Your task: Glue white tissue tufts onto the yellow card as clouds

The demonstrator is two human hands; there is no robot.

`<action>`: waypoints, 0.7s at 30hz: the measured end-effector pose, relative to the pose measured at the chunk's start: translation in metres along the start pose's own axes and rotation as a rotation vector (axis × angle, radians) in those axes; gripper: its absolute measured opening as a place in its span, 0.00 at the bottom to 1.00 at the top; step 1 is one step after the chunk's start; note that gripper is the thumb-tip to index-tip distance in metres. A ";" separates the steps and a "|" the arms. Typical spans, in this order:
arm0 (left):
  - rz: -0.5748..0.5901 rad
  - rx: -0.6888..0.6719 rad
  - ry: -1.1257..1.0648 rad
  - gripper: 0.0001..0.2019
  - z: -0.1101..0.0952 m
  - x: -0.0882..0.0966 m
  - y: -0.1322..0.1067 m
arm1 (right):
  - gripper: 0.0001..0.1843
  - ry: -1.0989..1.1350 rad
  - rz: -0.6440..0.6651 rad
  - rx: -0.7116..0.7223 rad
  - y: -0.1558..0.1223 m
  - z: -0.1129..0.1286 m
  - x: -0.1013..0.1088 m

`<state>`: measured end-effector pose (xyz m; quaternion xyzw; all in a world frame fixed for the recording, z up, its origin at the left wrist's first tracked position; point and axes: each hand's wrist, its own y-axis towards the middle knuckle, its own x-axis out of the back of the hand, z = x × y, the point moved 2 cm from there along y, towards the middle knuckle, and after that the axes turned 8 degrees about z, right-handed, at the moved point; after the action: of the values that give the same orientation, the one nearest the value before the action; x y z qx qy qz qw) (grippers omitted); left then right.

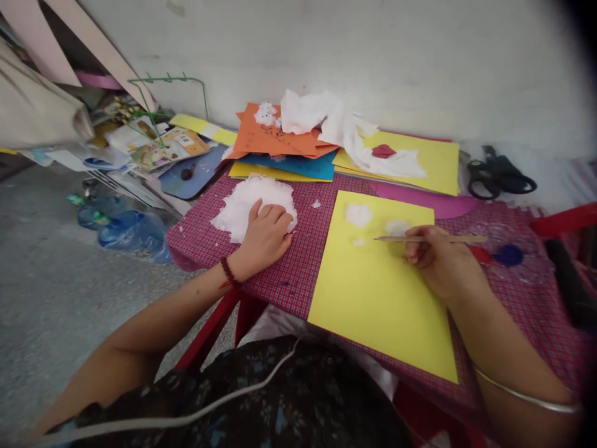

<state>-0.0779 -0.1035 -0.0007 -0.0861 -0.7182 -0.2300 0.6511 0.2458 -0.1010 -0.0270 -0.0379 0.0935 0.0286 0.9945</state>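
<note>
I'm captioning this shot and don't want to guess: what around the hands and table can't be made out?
All in the head view:
White pile: partly hidden by the left hand.
Thin stick in the right hand: tip too small to tell pencil from brush.
White patch: lower edge obscured by stick and fingers.
Orange paper: marks too small and blurred to read.
Blue blob: too blurred to identify.

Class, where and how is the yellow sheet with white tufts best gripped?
Probably by pinching the near edge of the yellow sheet, coming from the near side. The thin sheet lies flat on the table; that edge is bare and close to the table's front, while the white tufts sit toward the far end.
</note>
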 end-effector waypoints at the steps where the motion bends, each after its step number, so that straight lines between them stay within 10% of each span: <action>1: -0.001 0.009 -0.006 0.06 0.001 -0.002 0.005 | 0.08 -0.003 -0.001 -0.001 0.000 0.000 0.000; 8: 0.019 0.248 -0.678 0.04 0.040 0.023 0.037 | 0.09 0.005 0.011 -0.008 0.003 -0.003 0.002; 14: 0.144 0.268 -1.124 0.05 0.030 0.020 0.045 | 0.08 0.041 0.025 -0.012 0.003 -0.003 0.003; 21: 0.083 0.116 -0.654 0.02 0.010 0.015 0.055 | 0.09 0.040 0.035 -0.010 0.002 -0.003 0.002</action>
<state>-0.0653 -0.0535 0.0250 -0.1473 -0.8970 -0.1221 0.3986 0.2474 -0.0987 -0.0309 -0.0416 0.1136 0.0459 0.9916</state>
